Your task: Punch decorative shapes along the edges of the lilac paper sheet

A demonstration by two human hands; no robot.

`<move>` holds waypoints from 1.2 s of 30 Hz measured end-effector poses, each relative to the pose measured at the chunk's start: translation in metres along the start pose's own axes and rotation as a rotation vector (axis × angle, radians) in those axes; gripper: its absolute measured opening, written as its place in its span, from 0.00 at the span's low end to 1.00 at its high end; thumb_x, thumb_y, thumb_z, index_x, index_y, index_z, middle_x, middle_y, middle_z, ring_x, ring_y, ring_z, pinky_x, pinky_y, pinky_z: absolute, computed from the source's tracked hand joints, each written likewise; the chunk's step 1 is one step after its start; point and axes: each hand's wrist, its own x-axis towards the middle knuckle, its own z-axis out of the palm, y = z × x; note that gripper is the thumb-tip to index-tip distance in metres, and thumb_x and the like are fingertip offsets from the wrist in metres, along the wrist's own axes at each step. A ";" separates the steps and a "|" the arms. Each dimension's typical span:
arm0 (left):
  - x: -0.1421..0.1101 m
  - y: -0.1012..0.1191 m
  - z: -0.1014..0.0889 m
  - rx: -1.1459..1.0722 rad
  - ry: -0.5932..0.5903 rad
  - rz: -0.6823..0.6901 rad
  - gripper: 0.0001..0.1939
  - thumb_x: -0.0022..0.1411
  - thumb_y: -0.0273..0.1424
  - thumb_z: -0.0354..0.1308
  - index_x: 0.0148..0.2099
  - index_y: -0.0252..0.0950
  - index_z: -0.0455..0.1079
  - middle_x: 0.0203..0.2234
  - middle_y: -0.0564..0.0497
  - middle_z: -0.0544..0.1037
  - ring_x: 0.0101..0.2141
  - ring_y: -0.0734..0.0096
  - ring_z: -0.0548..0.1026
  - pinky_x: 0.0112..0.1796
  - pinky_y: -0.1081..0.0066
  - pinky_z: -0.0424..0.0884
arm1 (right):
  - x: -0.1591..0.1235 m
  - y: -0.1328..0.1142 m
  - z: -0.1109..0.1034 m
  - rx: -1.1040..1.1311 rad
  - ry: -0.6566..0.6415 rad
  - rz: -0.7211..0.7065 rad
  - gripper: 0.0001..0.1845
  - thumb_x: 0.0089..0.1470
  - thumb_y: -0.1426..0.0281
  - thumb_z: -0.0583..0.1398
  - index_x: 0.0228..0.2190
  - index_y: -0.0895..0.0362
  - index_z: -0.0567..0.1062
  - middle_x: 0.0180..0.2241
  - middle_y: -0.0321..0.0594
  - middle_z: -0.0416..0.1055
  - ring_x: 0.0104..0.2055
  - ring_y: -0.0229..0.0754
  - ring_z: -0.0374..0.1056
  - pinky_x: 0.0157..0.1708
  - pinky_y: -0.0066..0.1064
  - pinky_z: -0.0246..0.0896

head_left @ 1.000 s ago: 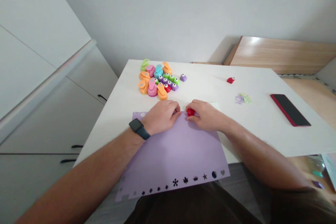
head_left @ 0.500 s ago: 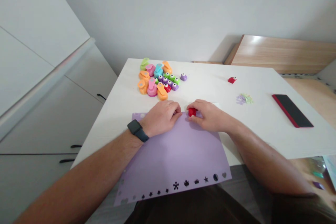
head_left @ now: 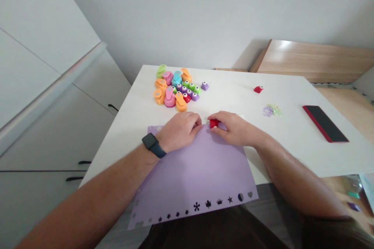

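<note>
A sheet of purple paper (head_left: 198,167) lies across the near part of the table and hangs over its front edge. Shapes such as a star, crown, leaf and heart are cut along its near edge. My left hand (head_left: 182,130), wearing a dark watch (head_left: 153,144) on the wrist, is closed on the paper's far edge, thumb and fingers pinching it. In my right hand (head_left: 230,127) a small red craft punch (head_left: 214,123) sits between thumb and fingers, at that same far edge. Whether the paper is inside its slot is hidden.
Several colourful craft punches (head_left: 170,97) stand grouped at the back left of the white table (head_left: 230,89). A purple punch (head_left: 205,85) and a red punch (head_left: 258,89) stand apart. Paper cutouts (head_left: 272,110) and a black-and-red flat object (head_left: 325,123) lie to the right.
Both hands stay in almost the same place. The red punch and right fingers have shifted very slightly; the paper looks nearly unmoved.
</note>
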 end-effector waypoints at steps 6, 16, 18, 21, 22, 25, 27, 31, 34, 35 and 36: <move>0.000 -0.001 0.001 0.002 0.011 0.011 0.08 0.72 0.33 0.54 0.40 0.36 0.70 0.34 0.48 0.76 0.38 0.62 0.74 0.41 0.62 0.67 | 0.000 0.004 0.000 -0.013 -0.013 -0.033 0.19 0.59 0.64 0.65 0.49 0.59 0.77 0.44 0.50 0.75 0.47 0.49 0.70 0.51 0.41 0.64; -0.001 0.001 -0.001 0.009 0.008 0.018 0.08 0.71 0.33 0.54 0.40 0.36 0.70 0.34 0.48 0.77 0.38 0.62 0.74 0.41 0.61 0.67 | 0.001 0.008 0.003 -0.033 0.009 -0.040 0.17 0.60 0.68 0.62 0.50 0.60 0.77 0.46 0.51 0.74 0.50 0.51 0.69 0.55 0.44 0.63; -0.001 0.001 -0.001 0.012 0.008 0.019 0.07 0.71 0.32 0.55 0.40 0.36 0.70 0.34 0.48 0.77 0.38 0.61 0.74 0.41 0.61 0.67 | 0.001 0.008 0.003 -0.043 0.016 -0.052 0.17 0.61 0.68 0.61 0.50 0.60 0.77 0.46 0.52 0.74 0.51 0.51 0.69 0.56 0.44 0.63; -0.001 0.000 0.000 0.013 0.012 0.023 0.07 0.71 0.32 0.55 0.40 0.36 0.70 0.34 0.48 0.77 0.38 0.61 0.75 0.41 0.62 0.68 | 0.001 0.010 0.004 -0.052 0.022 -0.055 0.17 0.61 0.68 0.60 0.51 0.60 0.77 0.46 0.52 0.74 0.51 0.52 0.69 0.56 0.45 0.62; -0.001 0.000 0.000 0.012 0.014 0.024 0.06 0.71 0.32 0.55 0.40 0.36 0.70 0.34 0.48 0.77 0.38 0.61 0.75 0.41 0.62 0.68 | 0.001 0.010 0.004 -0.054 0.026 -0.051 0.18 0.61 0.68 0.60 0.51 0.60 0.77 0.46 0.52 0.74 0.51 0.52 0.69 0.56 0.46 0.62; -0.001 0.000 0.000 0.017 0.015 0.023 0.06 0.71 0.31 0.55 0.40 0.36 0.70 0.34 0.48 0.77 0.38 0.61 0.75 0.41 0.62 0.68 | 0.002 0.012 0.006 -0.053 0.037 -0.043 0.19 0.61 0.69 0.61 0.52 0.59 0.76 0.47 0.52 0.74 0.51 0.52 0.69 0.56 0.46 0.62; -0.001 0.000 0.001 0.025 0.015 0.020 0.06 0.71 0.31 0.55 0.40 0.36 0.71 0.34 0.48 0.77 0.38 0.61 0.75 0.41 0.62 0.68 | 0.002 0.012 0.007 -0.049 0.043 -0.043 0.19 0.60 0.69 0.61 0.52 0.59 0.76 0.47 0.51 0.74 0.51 0.52 0.69 0.56 0.46 0.63; -0.001 -0.001 0.001 0.029 0.016 0.021 0.06 0.70 0.31 0.55 0.40 0.36 0.71 0.35 0.48 0.78 0.39 0.61 0.75 0.42 0.61 0.68 | 0.001 0.013 0.006 -0.030 0.067 -0.040 0.19 0.60 0.68 0.62 0.52 0.58 0.76 0.47 0.51 0.75 0.51 0.51 0.70 0.56 0.46 0.64; -0.001 -0.001 0.000 0.027 0.012 0.022 0.06 0.70 0.30 0.54 0.40 0.36 0.72 0.35 0.48 0.78 0.39 0.61 0.75 0.43 0.60 0.69 | 0.001 0.012 0.003 0.006 0.118 -0.032 0.19 0.61 0.66 0.62 0.52 0.58 0.76 0.47 0.50 0.75 0.49 0.50 0.71 0.54 0.45 0.65; -0.001 -0.001 0.000 0.027 0.011 0.023 0.06 0.70 0.29 0.54 0.40 0.36 0.72 0.35 0.48 0.78 0.39 0.61 0.75 0.43 0.60 0.69 | 0.002 0.012 0.002 0.021 0.157 -0.015 0.18 0.62 0.65 0.61 0.52 0.58 0.77 0.46 0.50 0.75 0.48 0.49 0.71 0.53 0.43 0.66; -0.001 -0.001 0.000 0.030 0.010 0.023 0.06 0.70 0.29 0.54 0.40 0.35 0.72 0.35 0.48 0.78 0.39 0.61 0.76 0.43 0.60 0.69 | 0.003 0.012 0.002 0.037 0.206 0.010 0.17 0.63 0.65 0.60 0.51 0.58 0.77 0.46 0.49 0.75 0.48 0.48 0.71 0.51 0.42 0.67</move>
